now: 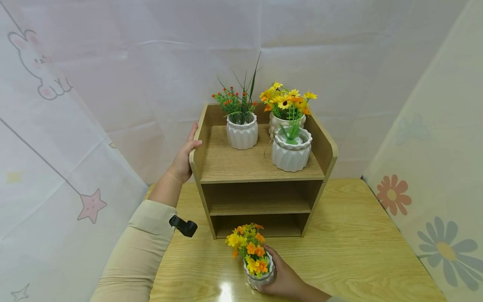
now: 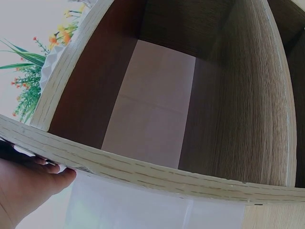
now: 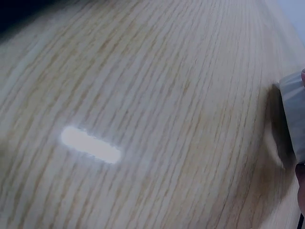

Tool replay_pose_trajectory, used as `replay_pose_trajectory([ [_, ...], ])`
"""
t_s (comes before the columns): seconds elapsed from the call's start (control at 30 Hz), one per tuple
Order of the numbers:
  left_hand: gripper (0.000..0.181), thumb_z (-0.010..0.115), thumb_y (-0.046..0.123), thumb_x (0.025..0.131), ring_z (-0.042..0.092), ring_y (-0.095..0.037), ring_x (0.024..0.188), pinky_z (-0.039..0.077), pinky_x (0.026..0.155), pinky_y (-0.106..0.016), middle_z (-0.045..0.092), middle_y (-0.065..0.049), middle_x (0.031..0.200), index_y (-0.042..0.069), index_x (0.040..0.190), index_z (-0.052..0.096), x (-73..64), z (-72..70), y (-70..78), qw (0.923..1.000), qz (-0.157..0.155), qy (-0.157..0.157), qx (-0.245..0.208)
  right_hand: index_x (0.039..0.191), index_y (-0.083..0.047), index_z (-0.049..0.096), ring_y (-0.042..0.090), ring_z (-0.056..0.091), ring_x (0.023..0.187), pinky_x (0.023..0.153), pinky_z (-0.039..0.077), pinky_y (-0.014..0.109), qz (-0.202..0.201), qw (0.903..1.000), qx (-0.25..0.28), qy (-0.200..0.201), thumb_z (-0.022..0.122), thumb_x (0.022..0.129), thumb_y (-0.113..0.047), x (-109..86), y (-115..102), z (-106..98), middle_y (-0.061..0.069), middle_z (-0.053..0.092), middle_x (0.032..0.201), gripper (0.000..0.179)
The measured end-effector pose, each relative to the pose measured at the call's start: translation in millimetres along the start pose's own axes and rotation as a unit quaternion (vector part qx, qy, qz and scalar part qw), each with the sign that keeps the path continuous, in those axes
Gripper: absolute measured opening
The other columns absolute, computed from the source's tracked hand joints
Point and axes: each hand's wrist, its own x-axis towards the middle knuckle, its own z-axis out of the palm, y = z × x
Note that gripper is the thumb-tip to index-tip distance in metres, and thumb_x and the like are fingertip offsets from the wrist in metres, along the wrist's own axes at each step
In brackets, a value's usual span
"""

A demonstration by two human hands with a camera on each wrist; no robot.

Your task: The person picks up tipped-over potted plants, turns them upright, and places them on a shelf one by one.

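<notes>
My right hand point(image 1: 284, 274) grips a white fluted pot point(image 1: 260, 280) of yellow and orange artificial flowers point(image 1: 250, 247), low in front of the wooden shelf point(image 1: 260, 209). At the right edge of the right wrist view, the pot's white wall point(image 3: 294, 114) shows close over the table. My left hand point(image 1: 185, 157) rests against the outside of the shelf's left side panel, its fingers fairly straight and the thumb near the front edge. In the left wrist view, that hand point(image 2: 28, 188) lies along the panel's outer face.
On the shelf top stand a white pot point(image 1: 242, 135) with red-flowered greenery, a pot of yellow flowers point(image 1: 288, 100) behind, and a white pot point(image 1: 291, 154) with a green sprig at the front right. The wooden table point(image 1: 351, 235) meets printed cloth walls point(image 1: 426, 167).
</notes>
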Motion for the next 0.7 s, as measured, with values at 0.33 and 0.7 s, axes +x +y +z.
replay_pose_trajectory([
  [0.33, 0.077, 0.030, 0.030, 0.091, 0.015, -0.036, 0.144, 0.019, 0.110, -0.050, -0.006, 0.003, 0.166, 0.044, 0.155, -0.010, -0.3, 0.3, 0.0, 1.0000, -0.001, -0.002, 0.000, 0.152, -0.017, 0.022, 0.044, 0.044, 0.131, 0.099, 0.040, 0.057, 0.010, 0.9995, 0.028, 0.006, 0.089, 0.066, -0.030, -5.0, 13, 6, 0.024, 0.039, 0.149, 0.110],
  [0.7, 0.077, 0.030, 0.030, 0.091, 0.016, -0.036, 0.142, 0.022, 0.107, -0.046, -0.004, 0.001, 0.166, 0.043, 0.155, -0.011, 0.0, 0.2, -0.2, 1.0000, 0.000, -0.003, -0.001, 0.151, -0.015, 0.017, 0.038, 0.051, 0.126, 0.090, 0.046, 0.020, -0.025, 0.9982, 0.053, -0.008, 0.087, 0.071, -0.025, -9.3, 19, 7, 0.027, 0.039, 0.146, 0.106],
])
